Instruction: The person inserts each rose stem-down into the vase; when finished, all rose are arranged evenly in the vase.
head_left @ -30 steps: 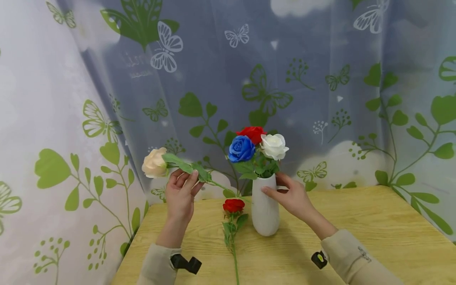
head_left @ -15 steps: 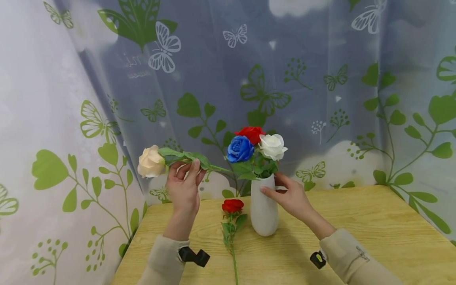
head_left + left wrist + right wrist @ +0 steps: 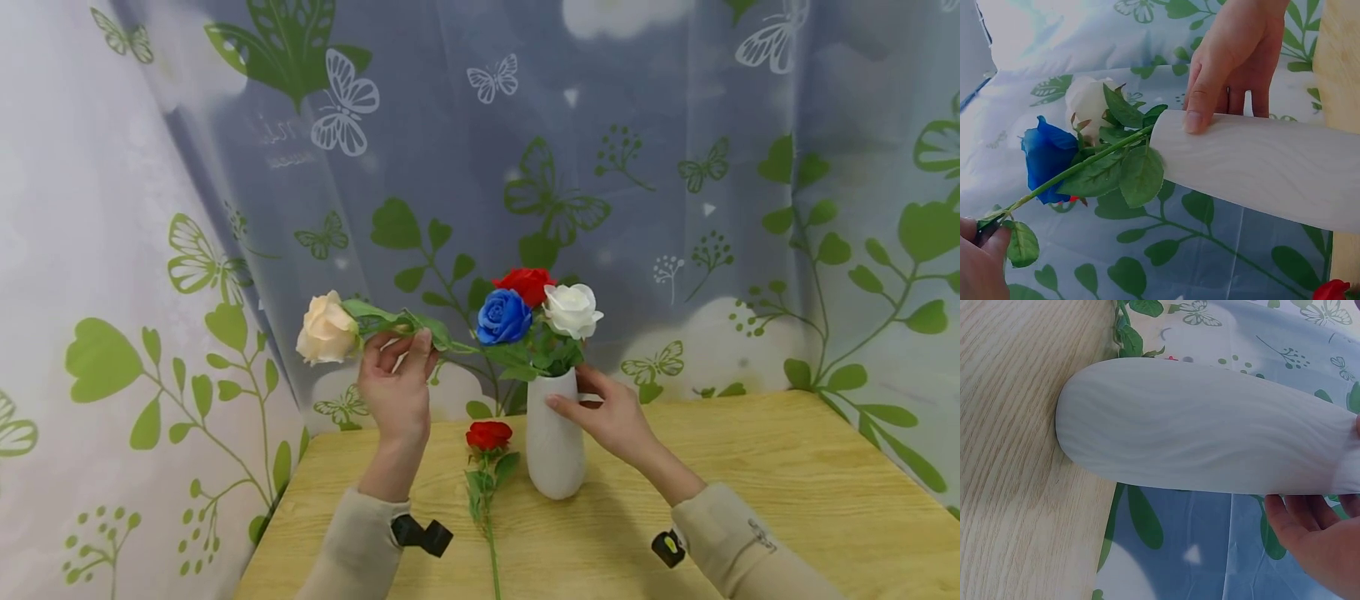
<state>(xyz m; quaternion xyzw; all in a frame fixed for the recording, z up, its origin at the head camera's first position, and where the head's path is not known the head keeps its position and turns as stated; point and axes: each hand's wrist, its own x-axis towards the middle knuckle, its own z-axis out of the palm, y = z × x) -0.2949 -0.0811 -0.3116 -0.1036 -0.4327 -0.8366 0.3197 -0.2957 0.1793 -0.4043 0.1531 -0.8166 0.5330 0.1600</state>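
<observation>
A peach rose (image 3: 327, 327) lies nearly level in the air, its leafy stem pinched by my left hand (image 3: 395, 392); the stem's far end reaches the mouth of the white vase (image 3: 556, 442). In the left wrist view the green stem (image 3: 1085, 164) runs from the left fingertips to the vase rim. My right hand (image 3: 611, 414) grips the vase near its top, thumb in front. The vase stands upright, holding a blue rose (image 3: 504, 317), a red rose (image 3: 528, 286) and a white rose (image 3: 572, 311).
Left of the vase, another red rose (image 3: 489, 435) lies on the wooden table (image 3: 765, 467), its stem pointing toward the front edge. Behind the table hangs a curtain (image 3: 450, 125) printed with leaves and butterflies.
My left hand has moved right and slightly up with the peach rose, whose stem end has come to the vase mouth. The right hand keeps its grip on the vase.
</observation>
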